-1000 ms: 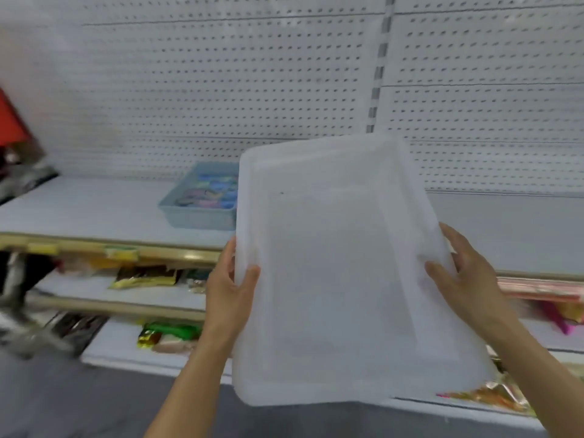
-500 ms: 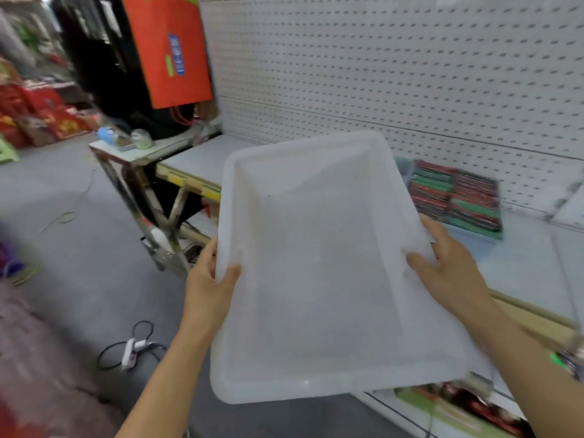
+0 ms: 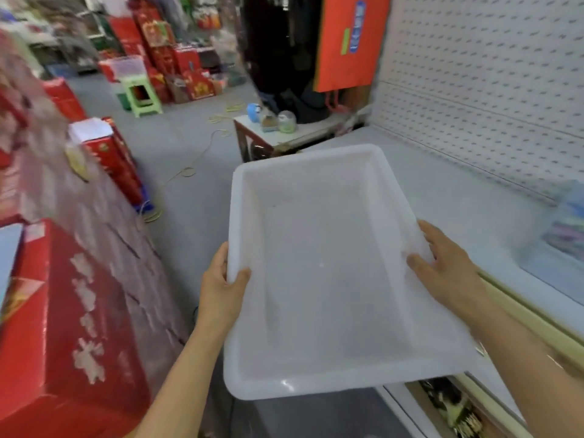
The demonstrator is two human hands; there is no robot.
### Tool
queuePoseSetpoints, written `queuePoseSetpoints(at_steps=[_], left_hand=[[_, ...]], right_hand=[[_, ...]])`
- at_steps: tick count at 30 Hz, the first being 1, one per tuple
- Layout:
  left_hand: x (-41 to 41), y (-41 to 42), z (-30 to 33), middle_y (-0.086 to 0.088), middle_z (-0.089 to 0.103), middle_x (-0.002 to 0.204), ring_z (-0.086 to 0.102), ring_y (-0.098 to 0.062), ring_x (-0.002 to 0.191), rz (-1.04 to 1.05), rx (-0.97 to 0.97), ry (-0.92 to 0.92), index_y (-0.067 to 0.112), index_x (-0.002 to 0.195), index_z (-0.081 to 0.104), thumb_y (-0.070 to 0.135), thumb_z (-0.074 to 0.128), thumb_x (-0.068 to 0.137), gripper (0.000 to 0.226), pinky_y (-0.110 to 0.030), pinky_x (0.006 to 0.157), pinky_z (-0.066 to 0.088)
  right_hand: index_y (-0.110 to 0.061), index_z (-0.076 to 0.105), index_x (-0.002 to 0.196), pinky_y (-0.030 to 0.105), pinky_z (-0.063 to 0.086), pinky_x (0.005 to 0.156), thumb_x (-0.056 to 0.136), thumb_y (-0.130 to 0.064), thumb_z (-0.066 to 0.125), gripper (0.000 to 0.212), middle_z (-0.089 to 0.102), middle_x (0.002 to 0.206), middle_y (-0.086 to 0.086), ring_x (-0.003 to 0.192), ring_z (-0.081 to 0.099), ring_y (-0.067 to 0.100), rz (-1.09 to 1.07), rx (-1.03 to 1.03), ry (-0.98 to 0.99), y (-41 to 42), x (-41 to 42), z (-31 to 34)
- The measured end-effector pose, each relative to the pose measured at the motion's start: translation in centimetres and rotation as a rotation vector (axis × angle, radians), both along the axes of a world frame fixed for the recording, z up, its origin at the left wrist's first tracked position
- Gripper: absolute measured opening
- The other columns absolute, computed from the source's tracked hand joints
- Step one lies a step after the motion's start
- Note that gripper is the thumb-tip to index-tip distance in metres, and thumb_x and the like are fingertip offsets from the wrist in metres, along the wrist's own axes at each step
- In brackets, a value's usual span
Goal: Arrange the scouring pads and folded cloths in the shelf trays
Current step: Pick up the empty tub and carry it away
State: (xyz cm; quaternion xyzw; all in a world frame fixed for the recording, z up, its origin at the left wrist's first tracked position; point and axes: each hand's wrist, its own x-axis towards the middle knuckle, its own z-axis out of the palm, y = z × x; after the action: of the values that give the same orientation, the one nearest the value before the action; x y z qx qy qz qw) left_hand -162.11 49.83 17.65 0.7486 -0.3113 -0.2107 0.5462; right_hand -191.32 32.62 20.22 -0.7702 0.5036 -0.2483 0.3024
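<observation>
Left hand (image 3: 222, 284): clamped on the left long rim of the empty translucent white rectangular plastic tray (image 3: 319, 279), thumb hooked over the rim into the tray, fingers hidden beneath. Right hand (image 3: 448, 267): on the right long rim, thumb and fingers spread and laid over the rim and inner wall; the grip underneath is hidden, but the hand carries that side. Tray is held in the air at centre frame, open side up, tipped slightly toward the camera, nothing inside it.

Tray sits over the aisle, its right portion overlapping the front edge of the pale grey shelf (image 3: 442, 191) at right of frame. White perforated back panel (image 3: 489, 74) rises behind the shelf. At far right edge, a blurred blue tray of coloured folded cloths or pads (image 3: 568, 222) rests on the shelf; contents too smeared to name. Red printed cartons (image 3: 72, 311) fill the left of frame; grey floor between.

Step in hand, as judged: bringing an empty tray for stocking; no pads or cloths in it yet, so the arranging for this tray has not begun.

Next move calls for: levelling the tray, keeping both rims held, and setting it flat on the bare shelf, clear of the front lip and near the filled tray. Thin plastic likely flexes; both sides need support until it is down.
</observation>
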Motion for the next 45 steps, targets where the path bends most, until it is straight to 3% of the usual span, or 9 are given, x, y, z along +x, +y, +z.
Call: queuePoseSetpoints(at_steps=[4,12,16,20,27,30,34,39,45], left_hand=[[5.4,-1.5,-1.3,0.015,0.067,0.108,0.065,-0.003,0.095,0.111,0.0,0.03,0.029,0.132,0.052,0.004,0.059,0.092,0.047,-0.026,0.084,0.054],[17.2,-6.8,-2.0,0.023,0.063,0.103,0.063,-0.001,0.094,0.32,0.024,0.046,0.036,0.131,0.05,0.005,0.059,0.093,0.05,-0.029,0.084,0.052],[24.1,-9.6,-1.7,0.008,0.067,0.113,0.066,-0.014,0.099,0.426,0.079,0.028,0.027,0.138,0.049,0.007,0.06,0.093,0.05,-0.039,0.089,0.053],[30.8,-12.7,-0.6,0.005,0.063,0.116,0.063,-0.02,0.101,0.528,0.092,0.002,0.024,0.142,0.045,0.009,0.059,0.094,0.052,-0.035,0.083,0.051],[41.3,-16.7,-0.7,0.008,0.064,0.117,0.063,-0.016,0.1,0.658,0.079,-0.007,0.026,0.138,0.049,0.011,0.06,0.093,0.049,-0.036,0.083,0.053],[46.5,-19.4,-1.5,0.008,0.064,0.113,0.063,-0.017,0.099,0.675,0.066,0.009,0.025,0.133,0.052,0.008,0.06,0.093,0.044,-0.036,0.082,0.052],[56.9,-23.7,-3.3,0.008,0.066,0.113,0.066,-0.017,0.098,0.66,0.1,-0.013,0.029,0.133,0.053,0.009,0.061,0.091,0.047,-0.04,0.085,0.055],[74.2,-30.8,-5.7,0.004,0.065,0.122,0.064,-0.016,0.108,0.606,0.08,0.006,0.021,0.137,0.051,0.003,0.062,0.09,0.052,-0.04,0.094,0.052],[93.7,-37.6,-5.6,0.009,0.062,0.124,0.061,-0.01,0.108,0.548,0.107,0.07,0.025,0.141,0.046,0.006,0.057,0.093,0.053,-0.033,0.091,0.052]], right_hand=[[-0.039,0.036,0.142,0.044,0.048,0.095,0.091,-0.024,0.056,0.057,0.054,0.133,-0.011,0.114,0.057,0.02,0.133,-0.027,0.011,-4.6,7.6,-0.3],[-0.025,0.036,0.143,0.026,0.036,0.081,0.092,-0.017,0.057,0.055,0.048,0.112,-0.014,0.097,0.048,0.009,0.341,-0.04,0.021,-14.8,24.4,-1.6],[-0.028,0.04,0.139,0.034,0.048,0.077,0.088,-0.02,0.056,0.054,0.062,0.117,-0.008,0.1,0.061,0.02,0.495,-0.008,0.053,-20.6,34.1,-2.4],[-0.027,0.037,0.14,0.041,0.049,0.086,0.087,-0.019,0.055,0.056,0.06,0.121,-0.001,0.104,0.058,0.026,0.575,-0.02,0.079,-25.7,44.3,-1.3],[-0.037,0.04,0.132,0.029,0.048,0.069,0.082,-0.028,0.052,0.052,0.059,0.112,-0.008,0.093,0.059,0.018,0.687,-0.007,0.065,-32.3,59.0,-0.9],[-0.039,0.037,0.132,0.039,0.051,0.085,0.075,-0.036,0.05,0.058,0.061,0.117,-0.002,0.101,0.06,0.026,0.693,-0.038,0.075,-35.3,65.1,-1.6],[-0.032,0.037,0.14,0.041,0.047,0.092,0.083,-0.025,0.055,0.06,0.058,0.128,0.001,0.11,0.057,0.03,0.646,-0.031,0.098,-39.2,74.7,-3.6],[-0.03,0.038,0.142,0.045,0.044,0.098,0.065,-0.042,0.045,0.078,0.055,0.135,-0.001,0.118,0.054,0.029,0.605,0.041,0.062,-45.7,90.4,-7.5],[-0.031,0.044,0.137,0.043,0.047,0.093,0.063,-0.037,0.049,0.074,0.061,0.124,-0.006,0.109,0.059,0.024,0.582,0.107,0.078,-52.2,108.7,-7.4]])
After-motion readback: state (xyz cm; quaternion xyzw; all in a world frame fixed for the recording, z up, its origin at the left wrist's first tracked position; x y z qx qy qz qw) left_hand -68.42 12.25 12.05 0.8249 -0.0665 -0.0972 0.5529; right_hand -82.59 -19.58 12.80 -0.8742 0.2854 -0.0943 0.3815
